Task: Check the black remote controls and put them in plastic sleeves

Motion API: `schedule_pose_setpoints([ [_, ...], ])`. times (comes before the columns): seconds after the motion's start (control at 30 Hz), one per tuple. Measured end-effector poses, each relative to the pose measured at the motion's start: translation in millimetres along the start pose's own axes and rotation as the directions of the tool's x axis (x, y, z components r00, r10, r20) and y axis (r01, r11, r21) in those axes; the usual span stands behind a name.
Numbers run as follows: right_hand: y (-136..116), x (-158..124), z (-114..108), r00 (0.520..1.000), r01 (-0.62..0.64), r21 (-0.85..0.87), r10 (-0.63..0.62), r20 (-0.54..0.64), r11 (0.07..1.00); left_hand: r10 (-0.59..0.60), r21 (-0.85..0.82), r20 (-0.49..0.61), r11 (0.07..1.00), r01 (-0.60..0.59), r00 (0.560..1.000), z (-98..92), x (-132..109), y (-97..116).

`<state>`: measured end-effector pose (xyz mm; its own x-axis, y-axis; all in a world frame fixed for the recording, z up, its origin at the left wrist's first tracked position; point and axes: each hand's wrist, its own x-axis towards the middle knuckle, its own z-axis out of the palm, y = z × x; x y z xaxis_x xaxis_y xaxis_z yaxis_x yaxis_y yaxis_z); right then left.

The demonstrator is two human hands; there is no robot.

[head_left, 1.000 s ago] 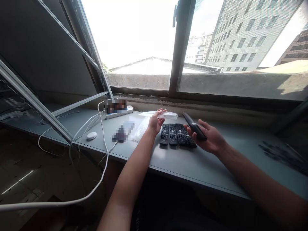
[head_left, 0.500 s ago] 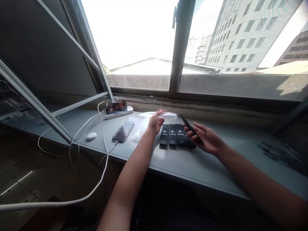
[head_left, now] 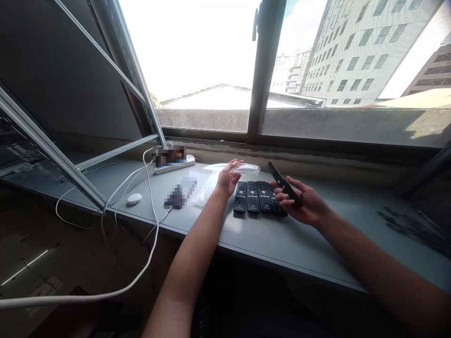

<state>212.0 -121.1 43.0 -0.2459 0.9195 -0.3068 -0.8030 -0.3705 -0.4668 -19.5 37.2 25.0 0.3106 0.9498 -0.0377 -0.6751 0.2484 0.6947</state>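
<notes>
My right hand [head_left: 306,203] grips a black remote control [head_left: 283,184], tilted up above the table with its upper end toward the window. Below it several black remote controls [head_left: 253,197] lie side by side, buttons up; the rightmost is partly hidden by my right hand. Just left of that row, my left hand [head_left: 229,179] is closed on a clear plastic bag [head_left: 249,169], which stretches out to the right of its fingers. More clear plastic bags [head_left: 207,190] lie on the table behind and left of my left wrist.
Left on the grey table [head_left: 246,234] are a blurred-out device [head_left: 180,192] with a cable, a round white object [head_left: 134,199] and a white power strip [head_left: 175,164]. A metal frame [head_left: 116,150] and white cable [head_left: 155,225] stand left. Dark items [head_left: 412,225] lie right.
The remote control in my right hand has turned so that more of its face shows, and it has shifted slightly right. My left hand has stayed in place with the bag.
</notes>
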Motion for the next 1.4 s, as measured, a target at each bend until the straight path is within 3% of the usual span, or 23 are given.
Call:
schedule_pose_setpoints([
  [0.2,-1.8,-0.3,2.1,0.995,0.053,-0.061,-0.058,-0.078,0.997,-0.012,-0.012,-0.021,1.000,0.012,1.000,0.4,-0.3,0.6],
  [0.43,-1.1,2.5,-3.5,0.999,0.037,-0.067,-0.035,0.042,0.997,0.002,0.003,-0.006,1.000,-0.002,1.000,-1.7,1.2,-0.6],
  [0.73,0.9,3.3,-0.7,0.997,0.048,-0.092,-0.054,-0.061,0.995,-0.012,0.014,-0.026,1.000,0.012,1.000,1.1,-1.1,0.6],
  [0.93,-0.2,4.9,-8.3,0.984,0.077,-0.232,-0.112,-0.140,0.970,0.001,0.020,-0.013,1.000,-0.001,1.000,0.4,-1.5,0.7],
  [1.13,3.8,5.2,-12.7,0.958,0.278,-0.441,-0.283,0.055,0.854,0.002,0.032,-0.019,1.000,-0.001,1.000,-0.8,-0.9,0.1],
  [1.3,4.1,11.8,-17.1,0.875,0.459,-0.545,-0.462,0.142,0.702,0.006,0.028,-0.017,1.000,-0.005,1.000,-1.0,-0.4,-0.4],
  [1.4,3.6,14.2,-18.2,0.842,0.512,-0.573,-0.507,0.185,0.640,0.000,0.029,-0.021,1.000,0.001,1.000,-0.7,-0.3,-0.4],
])
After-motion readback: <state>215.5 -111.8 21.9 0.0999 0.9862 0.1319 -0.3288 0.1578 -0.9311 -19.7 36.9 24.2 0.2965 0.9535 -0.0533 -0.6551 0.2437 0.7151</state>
